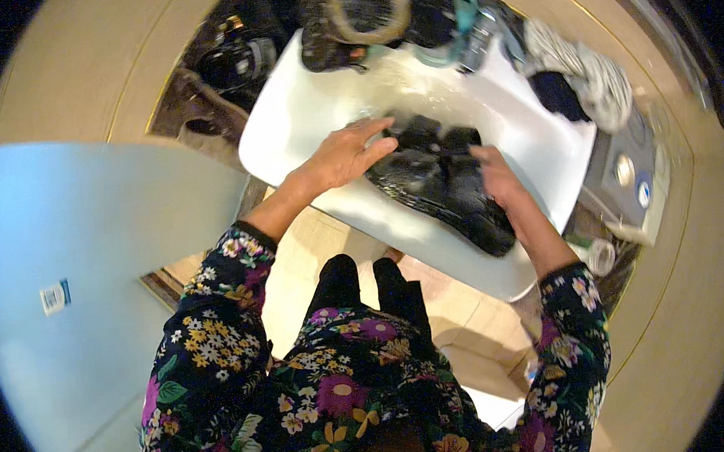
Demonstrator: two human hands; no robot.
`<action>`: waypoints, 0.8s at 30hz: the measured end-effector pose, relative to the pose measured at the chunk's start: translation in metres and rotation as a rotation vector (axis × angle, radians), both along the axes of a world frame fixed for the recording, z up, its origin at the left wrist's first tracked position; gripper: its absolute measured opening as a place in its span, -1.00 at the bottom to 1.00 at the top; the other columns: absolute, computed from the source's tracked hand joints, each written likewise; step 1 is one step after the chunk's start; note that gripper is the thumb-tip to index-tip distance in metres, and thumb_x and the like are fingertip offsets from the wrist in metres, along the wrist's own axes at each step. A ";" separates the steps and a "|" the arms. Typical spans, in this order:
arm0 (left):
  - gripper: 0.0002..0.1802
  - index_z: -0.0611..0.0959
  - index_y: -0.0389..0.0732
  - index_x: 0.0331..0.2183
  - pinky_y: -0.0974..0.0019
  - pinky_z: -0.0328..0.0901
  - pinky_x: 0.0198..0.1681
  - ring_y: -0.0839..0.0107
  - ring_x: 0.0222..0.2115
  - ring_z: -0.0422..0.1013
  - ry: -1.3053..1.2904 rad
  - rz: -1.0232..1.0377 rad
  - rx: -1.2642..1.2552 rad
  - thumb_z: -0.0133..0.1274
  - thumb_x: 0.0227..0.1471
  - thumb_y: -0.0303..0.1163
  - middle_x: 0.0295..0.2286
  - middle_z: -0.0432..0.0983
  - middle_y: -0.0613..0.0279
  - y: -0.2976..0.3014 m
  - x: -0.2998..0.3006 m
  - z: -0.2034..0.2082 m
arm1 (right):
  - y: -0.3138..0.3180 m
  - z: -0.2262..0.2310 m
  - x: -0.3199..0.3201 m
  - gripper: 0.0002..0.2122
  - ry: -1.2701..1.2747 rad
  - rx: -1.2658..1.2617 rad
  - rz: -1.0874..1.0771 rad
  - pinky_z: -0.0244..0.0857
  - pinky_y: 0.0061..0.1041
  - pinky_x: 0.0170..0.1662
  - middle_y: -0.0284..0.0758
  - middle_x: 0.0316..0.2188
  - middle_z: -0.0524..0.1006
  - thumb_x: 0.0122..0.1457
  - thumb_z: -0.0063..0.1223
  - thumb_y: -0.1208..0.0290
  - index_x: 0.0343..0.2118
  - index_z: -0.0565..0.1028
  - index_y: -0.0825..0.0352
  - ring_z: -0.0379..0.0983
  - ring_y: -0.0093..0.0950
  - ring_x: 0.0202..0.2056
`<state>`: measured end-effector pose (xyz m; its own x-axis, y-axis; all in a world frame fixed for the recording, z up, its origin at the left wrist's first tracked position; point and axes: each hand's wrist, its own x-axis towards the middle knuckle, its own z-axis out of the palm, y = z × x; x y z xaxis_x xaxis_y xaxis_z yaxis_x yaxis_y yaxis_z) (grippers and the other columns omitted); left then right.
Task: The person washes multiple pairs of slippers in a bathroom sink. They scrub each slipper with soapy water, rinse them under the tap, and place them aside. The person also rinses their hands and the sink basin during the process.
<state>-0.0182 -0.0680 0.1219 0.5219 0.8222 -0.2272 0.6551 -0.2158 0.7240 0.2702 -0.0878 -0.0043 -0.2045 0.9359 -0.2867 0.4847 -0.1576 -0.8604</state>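
Observation:
A black, glossy, wet leather-looking item [435, 183] lies in the white sink [286, 105]. Two squarish flaps stand along its far side; its exact kind I cannot make out. My left hand [348, 153] is by its upper left end, fingers stretched out and thumb apart, with nothing held in them. On the other side, my right hand [497, 174] has its fingers curled against the right edge of the black item, gripping it; the fingertips are partly blurred.
Black bags or cloth with a tan loop [402, 13] hang over the sink's far rim. Nearby are a teal strap [461, 17] and a clear glass [477, 46]. Grey striped cloth [595, 84] and a grey box [619, 174] sit right; a pale blue panel [103, 244] stands left.

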 end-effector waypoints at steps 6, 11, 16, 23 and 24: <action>-0.48 0.43 -0.10 -0.05 -0.21 -0.17 0.08 0.14 0.15 -0.10 0.550 0.093 0.426 -0.13 0.01 -0.01 0.08 0.12 0.19 -0.026 -0.091 -0.020 | -0.027 0.080 -0.016 -0.74 0.371 -0.524 -0.192 0.36 -0.58 -0.44 -0.31 -0.48 0.50 -0.07 0.11 0.45 -0.29 0.45 0.44 0.42 -0.53 -0.53; -0.49 0.46 -0.08 -0.08 -0.24 -0.22 0.09 0.18 0.17 -0.17 0.537 0.110 0.528 -0.07 -0.06 -0.04 0.10 0.06 0.25 -0.022 -0.071 -0.013 | -0.021 0.145 -0.035 -0.70 0.513 -0.566 -0.146 0.33 -0.57 -0.37 -0.35 -0.46 0.51 -0.12 0.21 0.37 -0.32 0.49 0.41 0.40 -0.56 -0.46; -0.49 0.52 -0.14 -0.15 -0.25 -0.22 0.09 0.15 0.16 -0.14 0.440 0.183 0.522 -0.07 -0.11 -0.03 0.06 0.12 0.18 -0.023 -0.076 -0.020 | -0.002 0.183 -0.108 -0.74 0.684 -0.495 -0.201 0.31 -0.56 -0.32 -0.36 -0.43 0.52 -0.04 0.13 0.34 -0.31 0.50 0.39 0.41 -0.52 -0.41; -0.47 0.52 -0.27 -0.25 -0.21 -0.19 0.09 0.14 0.12 -0.10 0.248 0.187 0.600 -0.07 -0.13 -0.02 -0.02 0.20 0.11 -0.017 -0.061 -0.013 | 0.088 0.190 -0.186 -0.85 0.792 -0.443 -0.256 0.34 -0.44 -0.47 -0.29 -0.49 0.49 0.06 -0.06 0.44 -0.30 0.42 0.33 0.41 -0.44 -0.50; -0.46 0.53 -0.27 -0.25 -0.21 -0.20 0.09 0.15 0.11 -0.09 0.275 0.231 0.607 -0.08 -0.13 0.00 -0.03 0.20 0.11 -0.022 -0.073 -0.019 | 0.106 0.184 -0.210 -0.86 0.848 -0.545 -0.324 0.34 -0.43 -0.49 -0.28 -0.49 0.49 0.06 -0.07 0.46 -0.31 0.42 0.34 0.41 -0.42 -0.51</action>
